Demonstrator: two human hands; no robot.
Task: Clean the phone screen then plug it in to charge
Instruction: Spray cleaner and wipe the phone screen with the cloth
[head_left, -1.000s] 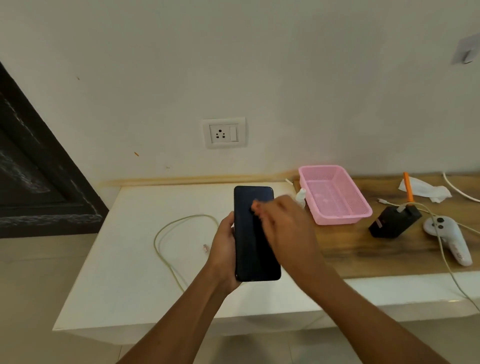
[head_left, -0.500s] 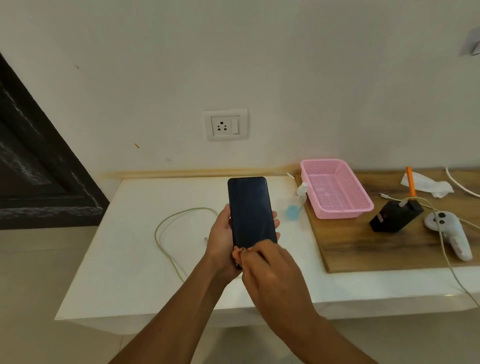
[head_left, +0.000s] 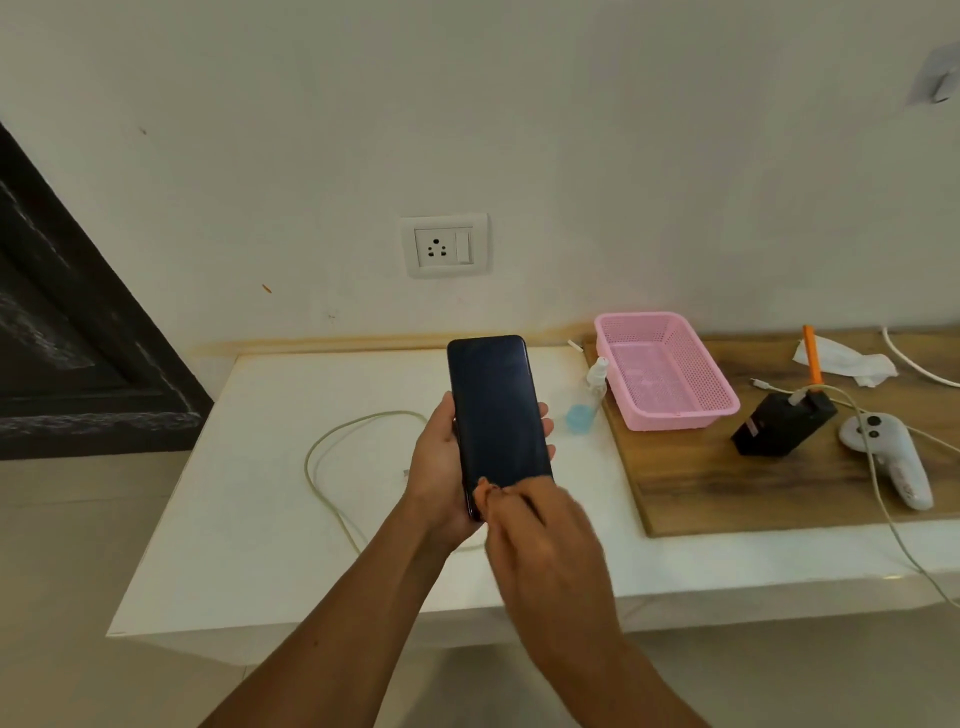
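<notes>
Fingertips (head_left: 485, 493) of my right hand (head_left: 540, 551) were pinched together at the phone's (head_left: 496, 415) lower edge; my left hand (head_left: 441, 467) clasped its sides above the table (head_left: 260, 519). Pressing hard there risked levering it loose.

Glossy dark glass phone (head_left: 496, 410), pink perforated plastic basket (head_left: 670, 371), matt wood-grain board (head_left: 753, 488), smooth white countertop (head_left: 249, 493)

White shelf (head_left: 249, 519) open at frame left and centre-left, only a looped cable (head_left: 332, 457) lying there. Wall socket (head_left: 444, 245) above, unblocked. Right of centre crowded: spray bottle (head_left: 587, 400), pink basket (head_left: 665, 371), black box (head_left: 782, 423), white controller (head_left: 888, 457), cords across wooden board (head_left: 727, 499).
</notes>
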